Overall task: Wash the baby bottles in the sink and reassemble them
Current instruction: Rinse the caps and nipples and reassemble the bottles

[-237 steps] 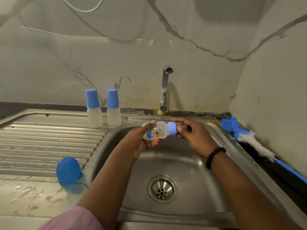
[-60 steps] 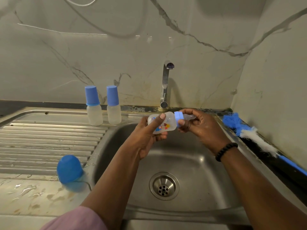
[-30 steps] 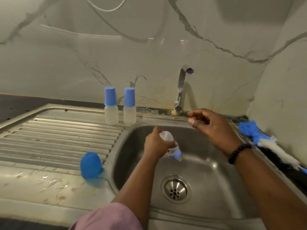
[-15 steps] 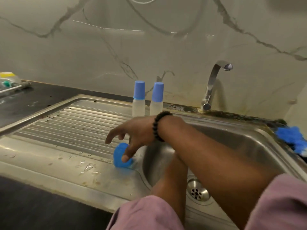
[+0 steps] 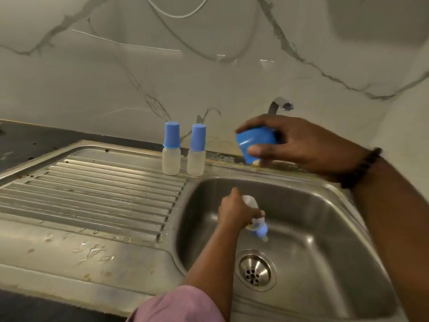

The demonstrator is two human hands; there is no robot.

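My left hand [image 5: 235,211] grips a small clear baby bottle [image 5: 255,223] with a blue collar and teat, tipped teat-down inside the steel sink [image 5: 320,219]. My right hand [image 5: 294,145] holds a blue bottle cap [image 5: 254,142] in the air above the sink's back rim, thumb and fingers round it. Two capped baby bottles [image 5: 171,148] [image 5: 196,150] stand upright side by side at the back of the drainboard, near the sink's left corner.
The ribbed drainboard [image 5: 92,196] stretches left of the basin, with water drops on its front flat part. The tap [image 5: 279,105] rises behind my right hand. The drain [image 5: 255,271] lies at the basin's bottom. A marble wall closes the back and right.
My right hand picked the blue cap off the drainboard's front and carried it right and up over the sink. My left hand kept the bottle tipped down in the basin.
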